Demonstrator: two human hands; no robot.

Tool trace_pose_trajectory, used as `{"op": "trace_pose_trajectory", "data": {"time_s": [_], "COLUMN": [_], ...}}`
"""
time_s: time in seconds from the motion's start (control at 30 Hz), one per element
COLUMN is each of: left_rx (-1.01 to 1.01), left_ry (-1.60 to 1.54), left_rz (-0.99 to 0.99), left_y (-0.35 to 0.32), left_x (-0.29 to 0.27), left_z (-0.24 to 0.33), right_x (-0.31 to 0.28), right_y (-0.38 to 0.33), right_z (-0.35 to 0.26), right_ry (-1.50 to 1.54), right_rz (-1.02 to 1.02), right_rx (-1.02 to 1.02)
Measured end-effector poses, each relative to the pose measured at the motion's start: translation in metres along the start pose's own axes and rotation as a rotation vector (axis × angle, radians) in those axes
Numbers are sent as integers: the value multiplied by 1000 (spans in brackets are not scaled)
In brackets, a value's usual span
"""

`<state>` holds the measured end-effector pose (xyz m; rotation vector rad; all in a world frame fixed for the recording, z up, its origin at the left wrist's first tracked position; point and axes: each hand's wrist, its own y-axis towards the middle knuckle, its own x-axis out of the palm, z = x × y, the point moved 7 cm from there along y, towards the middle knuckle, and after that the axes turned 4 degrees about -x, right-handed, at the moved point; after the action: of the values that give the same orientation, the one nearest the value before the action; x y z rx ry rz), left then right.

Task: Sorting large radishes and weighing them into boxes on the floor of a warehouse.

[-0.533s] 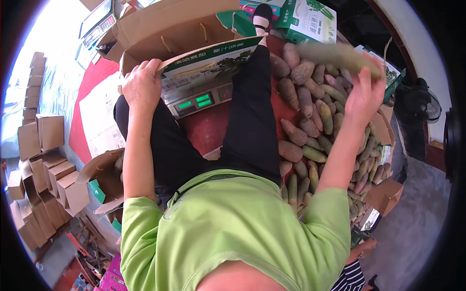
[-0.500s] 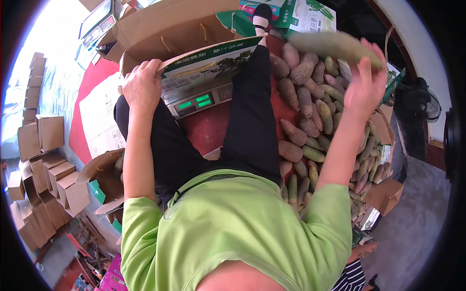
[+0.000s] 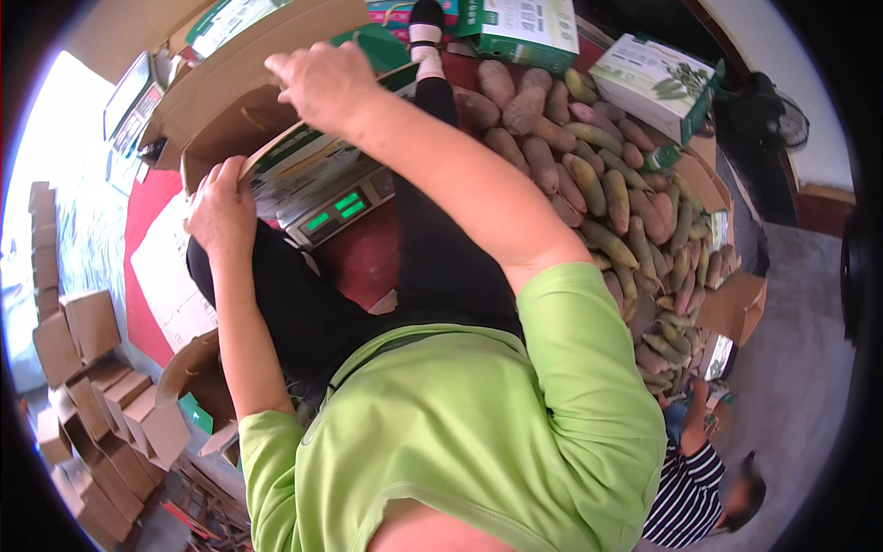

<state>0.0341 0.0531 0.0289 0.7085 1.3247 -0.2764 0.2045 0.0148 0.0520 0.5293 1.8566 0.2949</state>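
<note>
My left hand (image 3: 221, 210) grips the near upper edge of a large cardboard carton (image 3: 299, 166), fingers closed round its rim. The carton stands tilted on a weighing scale (image 3: 342, 210) with green lit digits. Over the carton's opening is my right hand (image 3: 329, 85), forefinger stretched to the left and its other fingers partly hidden. No radish shows in it; what lies inside the carton below is hidden by the near wall. To the right lies a heap of green and reddish radishes (image 3: 589, 184).
A printed white and green box (image 3: 644, 78) rests at the heap's far side, another box (image 3: 529, 32) beyond it. A fan (image 3: 768, 115) stands at far right. Brown cartons (image 3: 101, 386) are stacked at left. A person in a striped top (image 3: 690, 488) is at lower right.
My right hand has swung left from above the heap to the carton, and the long green radish it held is out of sight. My left hand stays on the carton's edge.
</note>
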Motion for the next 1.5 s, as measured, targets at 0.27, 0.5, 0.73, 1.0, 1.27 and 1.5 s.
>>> {"op": "trace_pose_trajectory", "data": {"time_s": [0.27, 0.5, 0.73, 1.0, 1.27, 1.5], "left_rx": [19, -9, -15, 68, 54, 47], "left_ry": [-23, 37, 48, 39, 4, -7], "left_rz": [-5, -35, -35, 16, 34, 25], "left_y": [0, 5, 1, 4, 6, 3], "left_x": [5, 17, 15, 25, 27, 18], "left_z": [-1, -6, -21, -15, -22, -11], "right_x": [-80, -73, 4, 69, 40, 16], "right_y": [-80, -321, -585, -720, -713, -712], "right_z": [77, 230, 238, 157, 123, 83], "right_ry": [307, 321, 63, 333, 219, -214], "right_rz": [390, 219, -168, -377, -500, -353], "right_rx": [61, 841, 1282, 1681, 1550, 1680]}}
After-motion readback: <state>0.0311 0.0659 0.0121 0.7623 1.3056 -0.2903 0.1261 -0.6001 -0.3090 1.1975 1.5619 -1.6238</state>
